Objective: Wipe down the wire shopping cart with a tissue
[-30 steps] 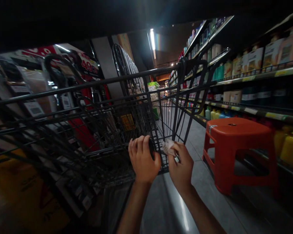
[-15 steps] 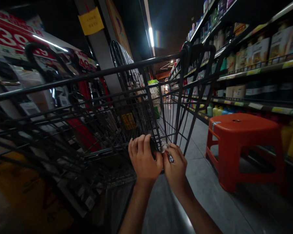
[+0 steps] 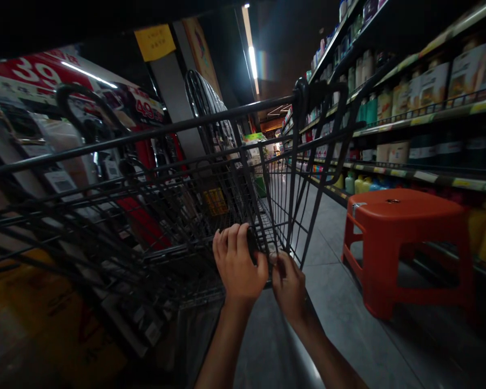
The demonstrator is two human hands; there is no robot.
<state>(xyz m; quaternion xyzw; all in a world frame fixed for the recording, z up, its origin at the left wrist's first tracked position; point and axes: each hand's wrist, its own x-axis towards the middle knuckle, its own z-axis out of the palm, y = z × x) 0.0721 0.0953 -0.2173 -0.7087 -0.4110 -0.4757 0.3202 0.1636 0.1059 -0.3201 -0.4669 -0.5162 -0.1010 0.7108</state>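
A black wire shopping cart [image 3: 154, 127] stands right in front of me, its basket running away down the aisle. At the near edge of the basket, my left hand [image 3: 240, 265] curls its fingers over a black rounded object [image 3: 251, 242], most of which is hidden under the palm. Close beside it on the right, my right hand [image 3: 289, 283] is closed in a pinch, its fingertips near the left thumb and the cart's wires. Something small and pale may be at those fingertips, too dim to make out.
An orange plastic stool [image 3: 405, 210] stands on the grey tiled floor [image 3: 324, 275] to the right. Behind it run shelves [image 3: 425, 119] of bottles. On the left hang goods under red price signs [image 3: 40, 75], by a pillar with a yellow note [image 3: 156, 43].
My right hand has moved slightly down, and the crumpled whitish clear piece at its fingertips is now barely visible. My left hand keeps its hold. The view has shifted a little.
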